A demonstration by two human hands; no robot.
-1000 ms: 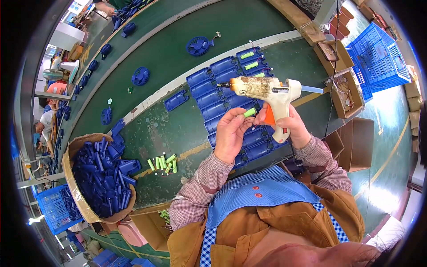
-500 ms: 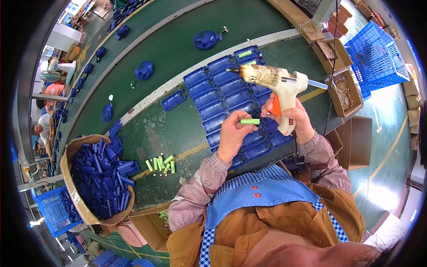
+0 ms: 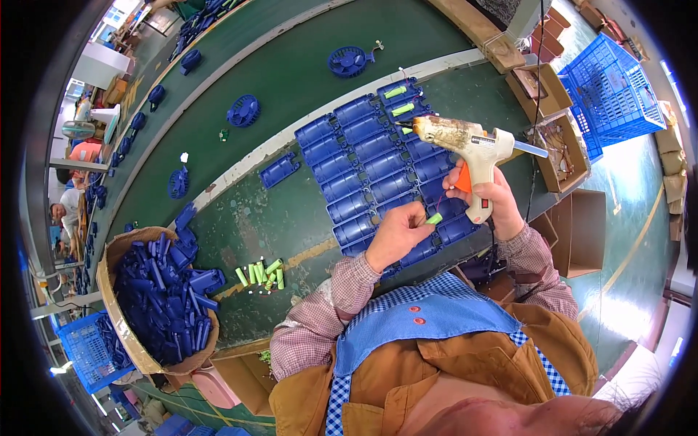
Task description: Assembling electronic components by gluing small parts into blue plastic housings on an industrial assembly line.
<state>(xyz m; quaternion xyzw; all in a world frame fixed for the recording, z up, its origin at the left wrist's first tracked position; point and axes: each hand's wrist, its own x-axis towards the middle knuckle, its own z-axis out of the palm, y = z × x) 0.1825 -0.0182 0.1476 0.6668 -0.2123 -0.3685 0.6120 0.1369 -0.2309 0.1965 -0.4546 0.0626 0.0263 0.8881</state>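
My left hand (image 3: 398, 234) pinches one green cell (image 3: 434, 218) by its end, over the lower rows of blue shells (image 3: 354, 194); my right hand (image 3: 502, 200) grips the glue gun (image 3: 483, 156) by its handle, fingers curled near the orange trigger (image 3: 464, 180), though I cannot tell whether it is pressed; the nozzle (image 3: 404, 125) points left above the shells, so a stray squeeze could drip hot glue where I don't want it; with so little of the cell in my fingertips, it could slip and roll between the shells; its thin wire might snag on my right fingers; swinging the gun down carelessly could bring its tip against my left hand and burn me
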